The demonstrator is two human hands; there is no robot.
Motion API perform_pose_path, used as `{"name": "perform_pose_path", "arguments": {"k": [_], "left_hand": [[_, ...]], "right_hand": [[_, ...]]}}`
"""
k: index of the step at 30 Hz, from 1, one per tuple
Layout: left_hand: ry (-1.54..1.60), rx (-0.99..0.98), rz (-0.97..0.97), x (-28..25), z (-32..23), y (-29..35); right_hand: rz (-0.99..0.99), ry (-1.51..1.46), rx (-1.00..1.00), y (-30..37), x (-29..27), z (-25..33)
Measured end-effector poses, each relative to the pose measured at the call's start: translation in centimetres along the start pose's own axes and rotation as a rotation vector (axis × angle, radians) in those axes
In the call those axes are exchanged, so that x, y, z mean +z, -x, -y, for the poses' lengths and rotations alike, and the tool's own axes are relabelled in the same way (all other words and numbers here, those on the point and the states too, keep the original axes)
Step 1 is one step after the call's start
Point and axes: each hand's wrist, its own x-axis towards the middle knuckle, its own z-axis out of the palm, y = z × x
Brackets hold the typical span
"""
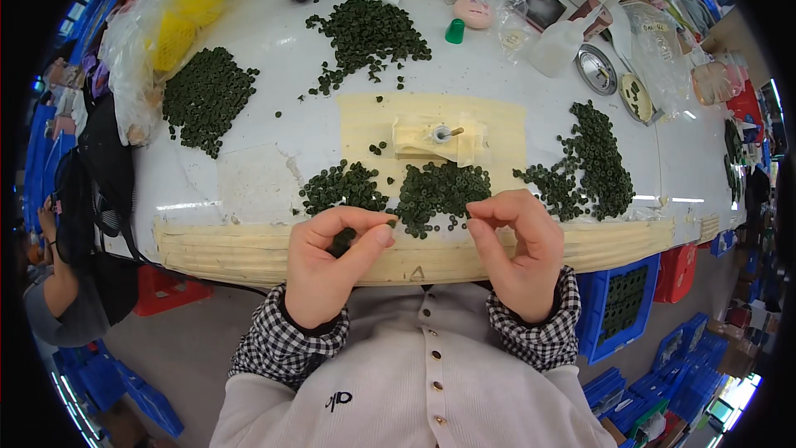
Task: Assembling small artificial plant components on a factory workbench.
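Over the table's front edge, my left hand (327, 253) pinches a small dark green piece (392, 223) between thumb and index finger. Opposite it, my right hand (522, 245) has thumb and index tips close together; anything between them is too small to make out. Just beyond my fingers lie a heap of small green rings (439, 195) and, to its left, a pile of small green pieces (344, 189). Farther back, a tape-covered block (414, 139) is fixed to the table, with a round metal part (442, 133) and a short pin on it.
More green pieces are heaped at the back (373, 33), left (209, 99) and right (595, 162). A clear bag with yellow contents (186, 17) sits back left. Back right are a green cap (454, 31) and round tins (596, 69). A blue crate (618, 307) stands below the right edge.
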Motion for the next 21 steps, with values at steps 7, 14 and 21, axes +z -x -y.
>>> {"name": "perform_pose_path", "arguments": {"k": [7, 14, 21], "left_hand": [[-0.031, 0.052, -0.194, -2.1, -0.6, -0.5], [0.803, -0.121, -0.021, -3.2, -0.9, -0.7], [0.833, -0.305, 0.058, -1.5, -1.6, 0.0]], "right_hand": [[0.135, 0.371, -0.202, -0.4, -0.1, -0.9], [0.216, 0.536, -0.319, -0.7, 1.5, -0.6], [0.267, 0.696, -0.296, -0.8, 1.8, -0.1]]}}
